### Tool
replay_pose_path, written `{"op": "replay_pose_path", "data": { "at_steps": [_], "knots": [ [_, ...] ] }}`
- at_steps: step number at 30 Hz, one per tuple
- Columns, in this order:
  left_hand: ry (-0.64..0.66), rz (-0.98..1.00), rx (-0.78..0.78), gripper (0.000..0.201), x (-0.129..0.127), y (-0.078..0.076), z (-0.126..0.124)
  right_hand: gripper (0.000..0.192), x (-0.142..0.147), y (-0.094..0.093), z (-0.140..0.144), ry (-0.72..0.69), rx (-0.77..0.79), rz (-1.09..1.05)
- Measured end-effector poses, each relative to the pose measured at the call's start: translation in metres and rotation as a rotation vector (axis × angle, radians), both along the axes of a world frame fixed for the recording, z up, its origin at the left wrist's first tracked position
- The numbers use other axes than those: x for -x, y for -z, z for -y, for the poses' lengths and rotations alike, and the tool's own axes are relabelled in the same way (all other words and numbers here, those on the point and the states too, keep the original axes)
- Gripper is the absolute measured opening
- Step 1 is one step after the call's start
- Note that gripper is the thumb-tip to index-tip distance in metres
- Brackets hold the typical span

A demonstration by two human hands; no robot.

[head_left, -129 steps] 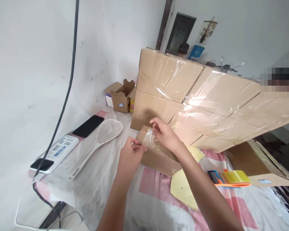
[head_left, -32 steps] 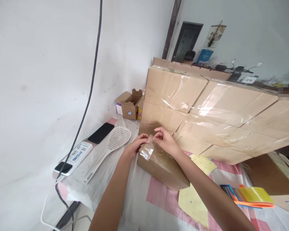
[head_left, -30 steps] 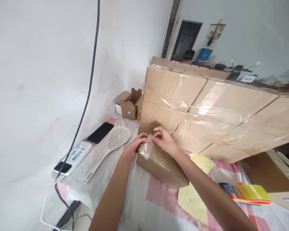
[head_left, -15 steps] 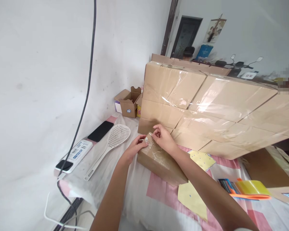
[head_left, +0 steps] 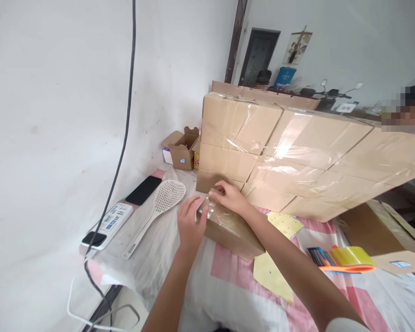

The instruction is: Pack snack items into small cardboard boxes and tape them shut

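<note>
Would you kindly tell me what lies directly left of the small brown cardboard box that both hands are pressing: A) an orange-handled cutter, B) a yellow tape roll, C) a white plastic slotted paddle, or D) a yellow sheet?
C: the white plastic slotted paddle lies on the cloth just left of the left hand and the small brown cardboard box, where the right hand also rests.

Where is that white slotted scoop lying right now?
The white slotted scoop lies on the table at the left in the head view, between the black phone and the left hand, which rests on the small taped box.
</note>
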State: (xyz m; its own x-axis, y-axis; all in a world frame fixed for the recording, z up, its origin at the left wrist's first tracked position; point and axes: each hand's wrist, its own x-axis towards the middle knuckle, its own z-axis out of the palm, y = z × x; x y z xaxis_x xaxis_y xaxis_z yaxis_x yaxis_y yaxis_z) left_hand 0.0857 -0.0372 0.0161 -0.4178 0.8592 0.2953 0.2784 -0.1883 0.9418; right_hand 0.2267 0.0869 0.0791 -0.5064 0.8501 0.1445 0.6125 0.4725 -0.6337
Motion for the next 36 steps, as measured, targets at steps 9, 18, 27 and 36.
{"op": "replay_pose_path", "data": {
  "at_steps": [9, 18, 27, 36],
  "knots": [
    [0.007, -0.672, -0.173, 0.045, -0.002, 0.021, 0.030, 0.036, 0.007, 0.005, -0.013, -0.053, 0.102, 0.055],
    [0.007, -0.616, -0.217, 0.037, 0.009, 0.024, 0.026, 0.036, 0.006, -0.004, -0.002, -0.062, 0.109, 0.072],
    [-0.008, -0.523, -0.255, 0.030, 0.006, 0.030, 0.026, 0.046, 0.008, 0.003, -0.007, -0.045, 0.145, 0.024],
    [-0.125, -0.688, -0.461, 0.036, 0.009, 0.029, 0.029, 0.024, -0.029, -0.027, 0.015, 0.103, 0.044, -0.321]
  ]
}}
